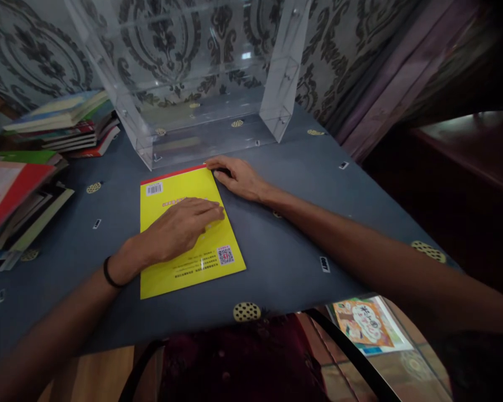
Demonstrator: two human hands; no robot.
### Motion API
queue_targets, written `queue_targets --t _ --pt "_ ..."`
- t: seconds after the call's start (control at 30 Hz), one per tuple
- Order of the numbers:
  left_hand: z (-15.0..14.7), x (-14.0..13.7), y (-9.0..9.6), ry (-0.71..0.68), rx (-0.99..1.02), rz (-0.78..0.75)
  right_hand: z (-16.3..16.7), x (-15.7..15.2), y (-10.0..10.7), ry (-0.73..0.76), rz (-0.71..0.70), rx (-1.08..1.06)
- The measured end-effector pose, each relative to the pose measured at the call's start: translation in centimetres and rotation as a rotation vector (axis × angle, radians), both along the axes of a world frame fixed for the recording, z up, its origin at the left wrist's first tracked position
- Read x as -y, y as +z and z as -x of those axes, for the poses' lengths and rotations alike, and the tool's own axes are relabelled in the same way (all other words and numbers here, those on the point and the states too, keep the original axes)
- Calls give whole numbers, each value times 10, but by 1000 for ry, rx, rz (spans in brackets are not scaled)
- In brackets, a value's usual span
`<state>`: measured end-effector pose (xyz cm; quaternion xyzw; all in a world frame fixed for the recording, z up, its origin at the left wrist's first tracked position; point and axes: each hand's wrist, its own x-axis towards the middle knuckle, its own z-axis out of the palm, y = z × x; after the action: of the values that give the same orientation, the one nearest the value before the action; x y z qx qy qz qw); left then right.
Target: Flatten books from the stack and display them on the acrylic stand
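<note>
A yellow book with a red strip along its far edge lies flat on the table in front of me. Its upward face carries a barcode at the far left and a QR code at the near right. My left hand rests across the middle of the book, fingers stretched out and covering some of the print. At the book's far right corner is my right hand, its fingertips touching the corner and its thumb apart from the index finger. A dark band circles my left wrist.
Beyond the book stands a clear acrylic rack against the patterned wall. Stacked books lie at the back left, with another pile nearer. The table has a grey-blue cover. Below its front edge sits a colourful booklet.
</note>
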<state>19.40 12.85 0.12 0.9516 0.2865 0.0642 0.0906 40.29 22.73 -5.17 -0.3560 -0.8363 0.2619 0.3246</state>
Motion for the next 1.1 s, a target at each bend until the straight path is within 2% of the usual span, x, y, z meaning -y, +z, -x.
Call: queue_targets --t 0.17,0.33,0.5,0.63,0.7,0.77,0.87,0.93,1.0,1.1 --pt "-3 19 1 -40 -37 8 1 3 1 -15 -54 90" --pt "-7 57 2 -154 -43 33 4 6 -1 -31 -112 184" --pt "-13 87 -1 -82 -46 -16 7 10 1 -10 -194 263" --pt "-10 91 -2 -49 15 -14 9 16 3 -1 -273 308" --pt "2 86 -3 -1 55 -33 8 23 1 1 -303 311" --pt "24 77 -5 114 50 -97 7 35 -1 19 -312 312" --pt "66 61 -6 329 -98 -200 4 54 -5 31 -321 329" --pt "91 55 -2 421 -221 -238 3 63 -7 26 -332 337" --pt "107 54 4 439 -302 -272 1 67 -10 45 -344 333" --pt "113 55 15 312 -378 -326 -2 62 -19 56 -402 294"
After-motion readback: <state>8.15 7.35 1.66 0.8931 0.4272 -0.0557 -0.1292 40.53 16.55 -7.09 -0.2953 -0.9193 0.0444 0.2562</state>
